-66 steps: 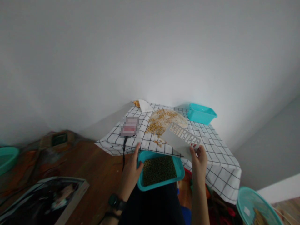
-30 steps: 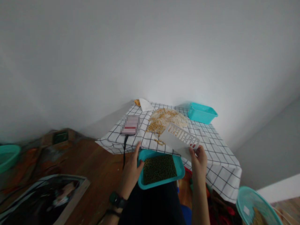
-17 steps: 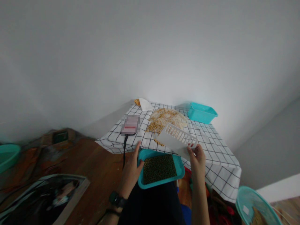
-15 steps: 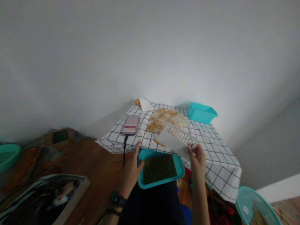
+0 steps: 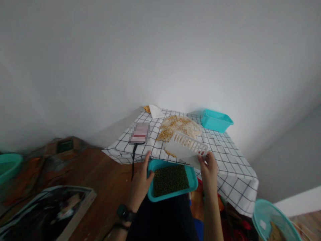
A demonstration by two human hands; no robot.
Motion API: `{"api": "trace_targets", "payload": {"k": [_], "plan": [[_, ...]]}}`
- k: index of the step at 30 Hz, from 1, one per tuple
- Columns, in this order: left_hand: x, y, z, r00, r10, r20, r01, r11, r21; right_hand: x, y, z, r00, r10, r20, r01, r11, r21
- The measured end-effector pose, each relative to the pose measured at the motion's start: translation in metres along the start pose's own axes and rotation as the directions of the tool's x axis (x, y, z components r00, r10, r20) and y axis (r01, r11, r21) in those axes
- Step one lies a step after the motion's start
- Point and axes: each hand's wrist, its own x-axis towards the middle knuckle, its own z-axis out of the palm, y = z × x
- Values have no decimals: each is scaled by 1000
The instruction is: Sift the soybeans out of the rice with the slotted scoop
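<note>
My right hand pinches the near right corner of a white slotted plastic panel. The panel is tilted, with a row of slots along its upper edge, above the front of the checked cloth. My left hand grips the left side of a turquoise tray; its thumb lies over the rim and its index finger stretches along the outside. Small dark green beans fill the tray, which sits at my lap. Behind the panel, yellow beans are spread on a clear plastic sheet.
A checked cloth covers the table. On it stand a turquoise basket at the back right and a blurred-out item with a black strap at the left. Another basin is at lower right; an open box lies on the left.
My right hand and the white slotted panel have shifted slightly to the left. My left hand and the tray have stayed in place.
</note>
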Motion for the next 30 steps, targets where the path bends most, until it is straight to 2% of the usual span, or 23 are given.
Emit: {"api": "trace_targets", "payload": {"k": [14, 21, 30], "plan": [[0, -3, 1, 1000, -4, 1, 4, 1000, -28, 4, 1, -3, 998, -22, -58, 17, 996, -87], [0, 1, -1, 999, -43, 20, 43, 999, -4, 4, 1, 9, 999, -32, -31, 30, 997, -71], [1, -3, 1, 1000, -12, 0, 12, 1000, 20, 14, 4, 17, 999, -38, 25, 39, 999, -30]]}}
